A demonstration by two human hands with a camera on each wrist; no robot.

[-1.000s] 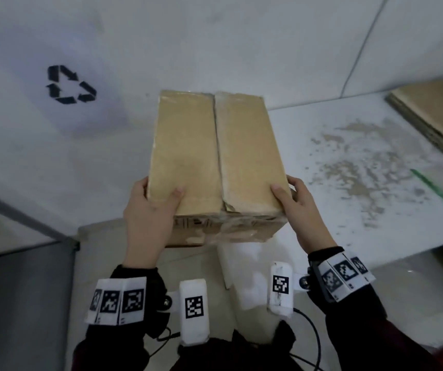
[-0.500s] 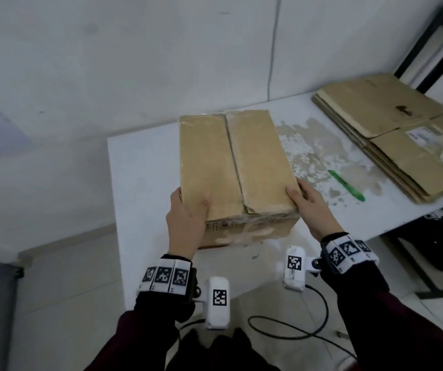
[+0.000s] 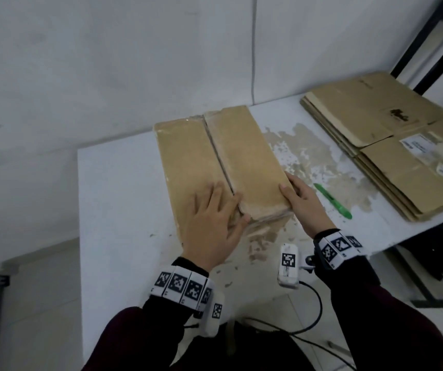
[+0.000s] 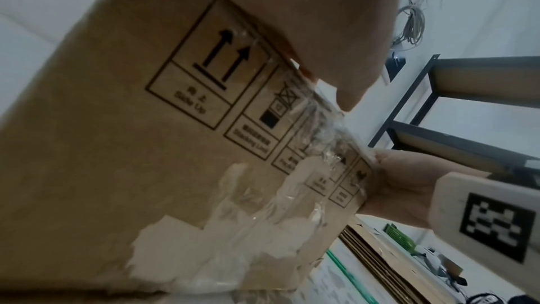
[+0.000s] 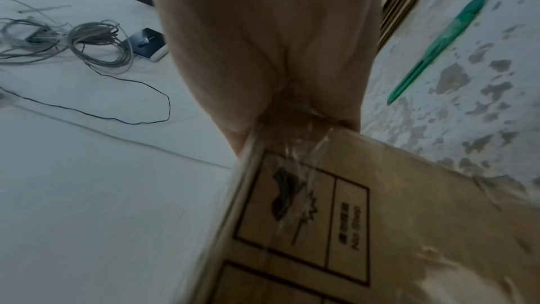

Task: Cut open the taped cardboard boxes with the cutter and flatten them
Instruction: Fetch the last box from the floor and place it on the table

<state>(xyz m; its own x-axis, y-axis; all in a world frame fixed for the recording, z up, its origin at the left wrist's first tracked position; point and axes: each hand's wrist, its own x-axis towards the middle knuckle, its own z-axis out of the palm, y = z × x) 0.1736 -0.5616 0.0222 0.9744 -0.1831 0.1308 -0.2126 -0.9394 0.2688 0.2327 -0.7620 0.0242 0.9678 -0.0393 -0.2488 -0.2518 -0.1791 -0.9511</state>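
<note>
While left fingers [image 3: 223, 199] press flat, right hand [image 3: 302, 202] grips box [image 3: 241, 159] corner.

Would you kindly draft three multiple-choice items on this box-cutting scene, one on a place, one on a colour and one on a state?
1. Where does the cutter lie?
A. On the box
B. On the table, right of the box
C. In the right hand

2. What colour is the cutter?
A. Green
B. Red
C. Black

3. How does the left hand meet the cardboard box?
A. It hangs clear of it
B. It pinches a strip of tape
C. It rests flat on the top, fingers spread

Key: 1 B, as the cutter lies on the table between the box and the flattened cardboard stack, just beyond the right hand. 2 A, as its body shows bright green. 3 C, as the fingers lie straight across the top flaps near the seam.
</note>
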